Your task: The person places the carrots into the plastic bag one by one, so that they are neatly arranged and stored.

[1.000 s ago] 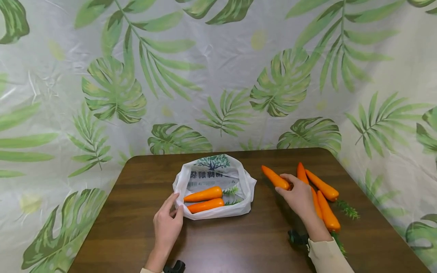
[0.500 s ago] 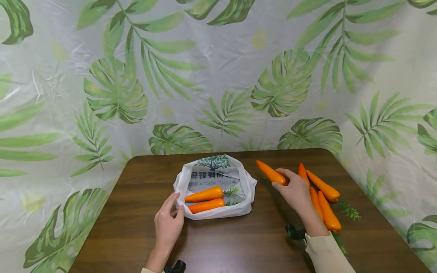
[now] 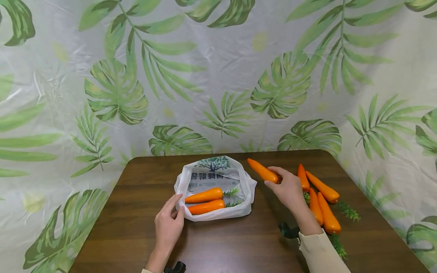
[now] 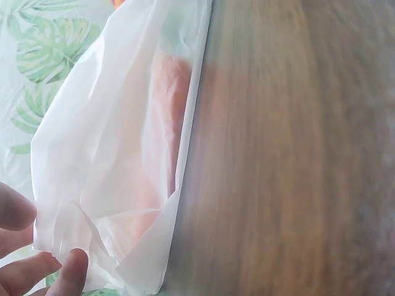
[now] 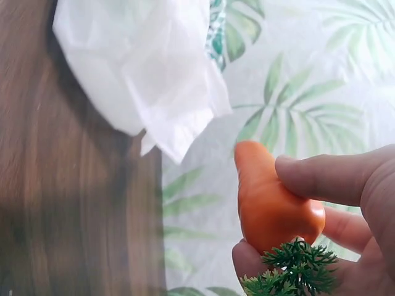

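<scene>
My right hand (image 3: 288,190) grips an orange carrot (image 3: 261,170) by its thick end, its tip pointing to the far left. In the right wrist view, thumb and fingers close around the carrot (image 5: 271,206) above its green leafy top (image 5: 296,271). A white plastic bag (image 3: 218,217) lies with its mouth wide, printed with a tree and lettering. Inside it, two carrots lie side by side, an upper carrot (image 3: 205,195) and a lower carrot (image 3: 206,207). My left hand (image 3: 168,224) pinches the bag's left rim; the left wrist view shows fingertips on the bag's plastic (image 4: 111,160).
Several loose carrots (image 3: 328,214) with green tops lie together at the right of the brown wooden table (image 3: 235,246). A leaf-patterned sheet (image 3: 225,76) hangs behind the table and at its sides.
My right hand has carried the carrot leftward, away from the loose carrots and closer to the bag. The left hand has stayed at the bag's rim.
</scene>
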